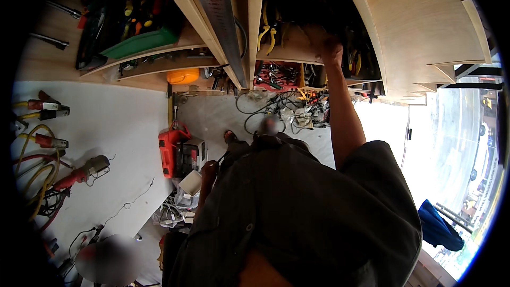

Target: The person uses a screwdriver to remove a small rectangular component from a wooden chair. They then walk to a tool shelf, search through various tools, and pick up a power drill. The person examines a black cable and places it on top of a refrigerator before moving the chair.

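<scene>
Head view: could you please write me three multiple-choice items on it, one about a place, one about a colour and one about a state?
1. Where is the right hand?
A. On a red case on the floor
B. Up in a compartment of the wooden shelf, near the yellow-handled pliers
C. On a blue cloth

2. What colour is the tray on the shelf at upper left?
A. Green
B. White
C. Purple

3. How is the left hand placed?
A. Raised to the shelf
B. Hanging low beside the dark shirt
C. Flat on a metal ruler

Answers:
1 B: the bare forearm runs up to the shelf and the hand ends among the tools there.
2 A: the tray's side is plainly green.
3 B: the hand sits low, by the shirt's edge, above the floor.
</scene>
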A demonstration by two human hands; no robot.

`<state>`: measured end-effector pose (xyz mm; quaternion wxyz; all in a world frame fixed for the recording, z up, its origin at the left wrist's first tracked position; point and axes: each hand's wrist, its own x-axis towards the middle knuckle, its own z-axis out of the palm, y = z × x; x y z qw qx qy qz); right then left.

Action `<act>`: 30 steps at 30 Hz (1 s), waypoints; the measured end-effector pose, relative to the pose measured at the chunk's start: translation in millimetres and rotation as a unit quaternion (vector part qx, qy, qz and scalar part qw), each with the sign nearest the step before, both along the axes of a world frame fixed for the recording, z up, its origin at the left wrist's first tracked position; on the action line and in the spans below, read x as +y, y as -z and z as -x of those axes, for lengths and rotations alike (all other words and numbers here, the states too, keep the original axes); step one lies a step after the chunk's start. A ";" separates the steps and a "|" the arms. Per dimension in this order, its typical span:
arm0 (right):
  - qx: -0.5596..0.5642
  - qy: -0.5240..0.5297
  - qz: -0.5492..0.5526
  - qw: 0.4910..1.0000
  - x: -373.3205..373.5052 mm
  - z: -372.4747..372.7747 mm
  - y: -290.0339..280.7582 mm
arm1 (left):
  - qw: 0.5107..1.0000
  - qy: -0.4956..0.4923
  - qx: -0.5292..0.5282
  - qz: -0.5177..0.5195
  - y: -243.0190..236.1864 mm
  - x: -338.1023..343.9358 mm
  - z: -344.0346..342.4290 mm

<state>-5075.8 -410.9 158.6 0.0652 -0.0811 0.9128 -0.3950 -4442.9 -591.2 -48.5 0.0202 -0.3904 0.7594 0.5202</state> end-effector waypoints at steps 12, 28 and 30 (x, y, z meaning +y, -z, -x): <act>-0.114 -0.025 0.272 0.955 32.1 -50.1 -56.7 | 0.987 -0.077 -0.085 -0.114 -30.4 -21.0 16.5; -0.020 -0.002 0.405 0.914 115.1 -60.6 -79.6 | 0.999 0.021 -0.019 -0.037 -26.1 -23.3 38.6; -0.101 0.024 0.511 0.853 127.5 -60.8 -79.6 | 0.986 -0.007 -0.147 -0.080 -57.1 -20.3 59.6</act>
